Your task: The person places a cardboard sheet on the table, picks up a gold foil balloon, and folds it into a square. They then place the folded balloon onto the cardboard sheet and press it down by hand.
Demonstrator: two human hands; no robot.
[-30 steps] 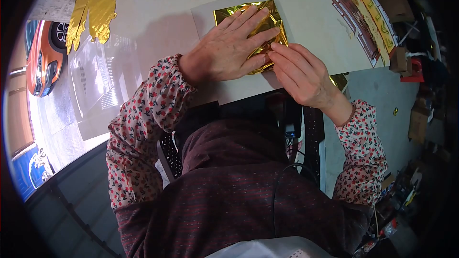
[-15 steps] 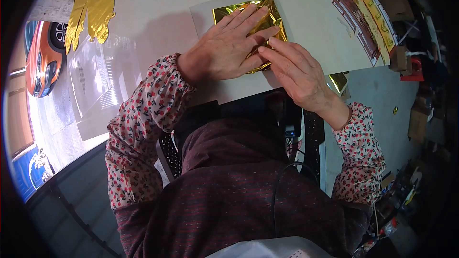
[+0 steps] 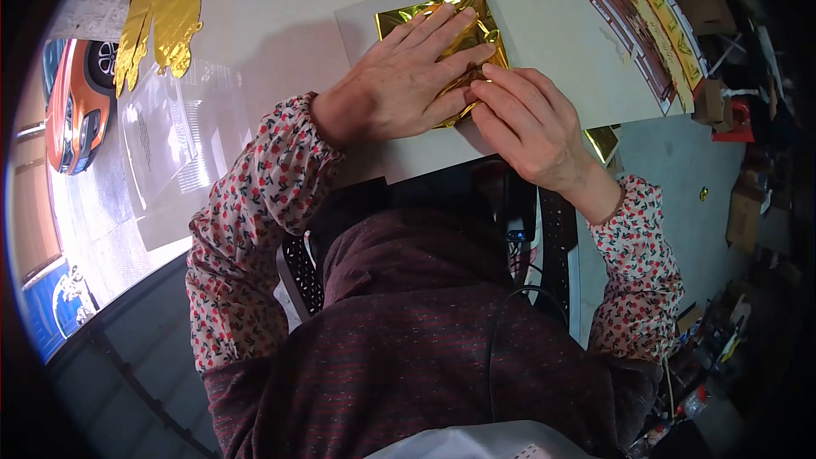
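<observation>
A shiny, creased sheet of gold foil (image 3: 489, 21) lies on a flat grey-white sheet (image 3: 355, 27) near the table's front edge. My left hand (image 3: 404, 85) rests flat across the foil, its fingers spread and pressing it down. Beside the left thumb, my right hand (image 3: 527, 123) has its fingers bent together, the tips pinching the foil at its lower right edge. The exact bit of foil between those fingertips is hidden. Both forearms wear flowered sleeves.
Gold foil cut pieces (image 3: 166, 17) hang at the table's left, near a clear plastic sheet (image 3: 174, 136). Printed card strips (image 3: 650, 25) lie at the right. Another gold piece (image 3: 602, 144) shows below the table's right edge. Cardboard boxes (image 3: 744, 217) stand on the floor.
My right hand has shifted slightly right and down along the foil's edge. My left hand stays flat on the foil, almost unmoved.
</observation>
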